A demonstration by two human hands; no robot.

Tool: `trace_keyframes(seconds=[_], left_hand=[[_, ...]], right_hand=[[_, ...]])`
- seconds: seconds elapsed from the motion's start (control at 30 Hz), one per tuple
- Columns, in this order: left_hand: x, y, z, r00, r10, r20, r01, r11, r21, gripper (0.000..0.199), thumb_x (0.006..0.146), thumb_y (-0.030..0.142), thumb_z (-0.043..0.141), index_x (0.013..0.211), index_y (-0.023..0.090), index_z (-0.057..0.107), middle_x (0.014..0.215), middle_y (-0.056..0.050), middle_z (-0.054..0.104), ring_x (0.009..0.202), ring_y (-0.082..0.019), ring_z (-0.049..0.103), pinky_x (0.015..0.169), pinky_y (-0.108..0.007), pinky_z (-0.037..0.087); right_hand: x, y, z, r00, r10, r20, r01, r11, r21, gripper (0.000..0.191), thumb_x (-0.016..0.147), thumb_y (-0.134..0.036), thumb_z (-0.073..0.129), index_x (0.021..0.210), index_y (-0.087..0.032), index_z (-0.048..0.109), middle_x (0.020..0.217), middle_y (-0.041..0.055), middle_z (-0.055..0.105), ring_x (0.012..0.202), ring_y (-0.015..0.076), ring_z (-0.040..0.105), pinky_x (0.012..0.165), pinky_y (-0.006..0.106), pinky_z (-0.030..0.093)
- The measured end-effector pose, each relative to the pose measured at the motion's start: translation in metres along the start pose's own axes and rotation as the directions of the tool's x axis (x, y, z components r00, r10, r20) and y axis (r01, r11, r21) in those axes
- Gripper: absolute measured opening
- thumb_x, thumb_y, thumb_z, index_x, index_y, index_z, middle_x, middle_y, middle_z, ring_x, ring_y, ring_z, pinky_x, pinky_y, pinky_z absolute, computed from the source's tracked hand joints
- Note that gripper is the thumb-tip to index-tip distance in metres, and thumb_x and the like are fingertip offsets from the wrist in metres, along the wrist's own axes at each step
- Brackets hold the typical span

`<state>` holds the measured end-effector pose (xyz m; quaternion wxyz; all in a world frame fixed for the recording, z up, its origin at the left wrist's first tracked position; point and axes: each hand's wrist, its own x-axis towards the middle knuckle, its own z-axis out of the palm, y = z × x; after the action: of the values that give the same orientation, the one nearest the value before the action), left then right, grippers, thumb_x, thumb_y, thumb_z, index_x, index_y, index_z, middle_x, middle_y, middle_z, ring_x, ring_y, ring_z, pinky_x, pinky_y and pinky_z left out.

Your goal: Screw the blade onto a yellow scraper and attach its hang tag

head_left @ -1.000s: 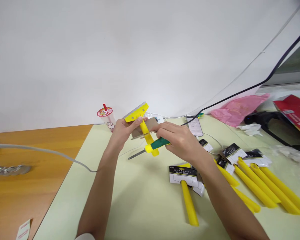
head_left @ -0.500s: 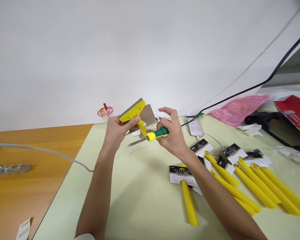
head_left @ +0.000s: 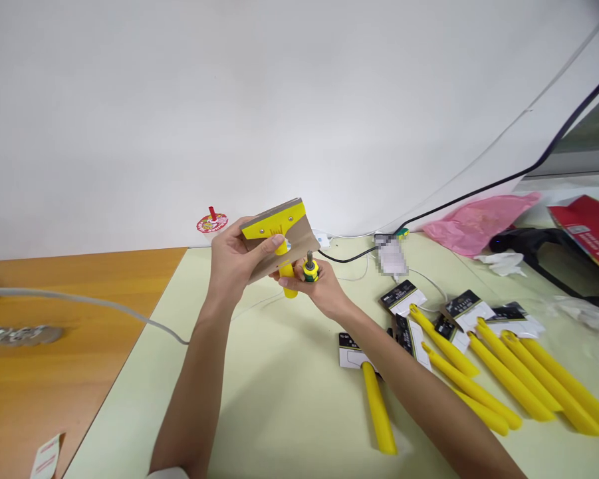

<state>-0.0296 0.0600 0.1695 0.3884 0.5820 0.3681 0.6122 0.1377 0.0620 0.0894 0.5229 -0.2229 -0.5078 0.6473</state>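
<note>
In front of me my left hand (head_left: 232,263) is closed around the head of a yellow scraper (head_left: 274,223), thumb pressed on its face. The head tilts up to the right and has two screws. A folded brown-grey card (head_left: 302,241) wraps behind it, and the handle points down through the card. My right hand (head_left: 326,291) grips a screwdriver (head_left: 310,269) with a green and yellow handle, its metal tip turned upward. Its fingers are by the scraper's handle, partly hidden behind it; whether they touch it I cannot tell.
Several yellow scrapers (head_left: 513,372) with black-and-white cards lie to the right. Behind them are a phone (head_left: 391,256), a pink bag (head_left: 479,223), a tissue (head_left: 501,263) and a black device (head_left: 543,256). A lidded cup (head_left: 212,223) stands by the wall. A black cable (head_left: 459,194) crosses the right.
My right hand has moved down and left to the scraper's handle, fingers closing in. The screwdriver's tip has swung from pointing left to pointing up. The scraper has shifted slightly right and tilted less.
</note>
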Motion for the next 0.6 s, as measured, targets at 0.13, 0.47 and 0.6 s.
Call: trace_keyframes(seconds=[0.13, 0.47, 0.6], left_hand=[[-0.002, 0.008, -0.001, 0.998, 0.012, 0.055, -0.012, 1.0, -0.015, 0.044, 0.085, 0.049, 0.086, 0.119, 0.024, 0.074, 0.122, -0.01, 0.074, 0.115, -0.028, 0.072, 0.094, -0.04, 0.061], [0.0, 0.005, -0.006, 0.993, -0.029, 0.116, 0.049, 0.984, -0.174, 0.133, 0.043, 0.098, 0.077, 0.157, 0.037, 0.049, 0.119, -0.014, 0.074, 0.127, -0.044, 0.068, 0.087, -0.051, 0.063], [0.0, 0.0, -0.005, 0.991, 0.034, 0.133, -0.014, 0.989, -0.146, 0.138, 0.041, 0.074, 0.099, 0.162, 0.038, 0.041, 0.125, -0.013, 0.073, 0.128, -0.042, 0.067, 0.092, -0.049, 0.062]], right_hand=[[0.001, -0.001, 0.0, 1.0, 0.013, -0.017, -0.012, 0.999, 0.033, 0.032, 0.07, -0.028, 0.097, 0.071, -0.022, 0.065, 0.098, 0.0012, 0.08, 0.102, 0.0264, 0.079, 0.095, 0.042, 0.061], [0.0, -0.007, -0.002, 1.0, 0.007, -0.018, -0.006, 0.999, 0.043, 0.042, 0.071, -0.028, 0.095, 0.066, -0.022, 0.054, 0.109, 0.0054, 0.082, 0.1, 0.0262, 0.078, 0.092, 0.044, 0.062], [-0.001, -0.01, 0.0, 1.0, -0.008, -0.016, 0.009, 0.997, 0.082, 0.047, 0.071, -0.026, 0.096, 0.064, -0.022, 0.049, 0.098, 0.0036, 0.08, 0.103, 0.027, 0.078, 0.091, 0.043, 0.063]])
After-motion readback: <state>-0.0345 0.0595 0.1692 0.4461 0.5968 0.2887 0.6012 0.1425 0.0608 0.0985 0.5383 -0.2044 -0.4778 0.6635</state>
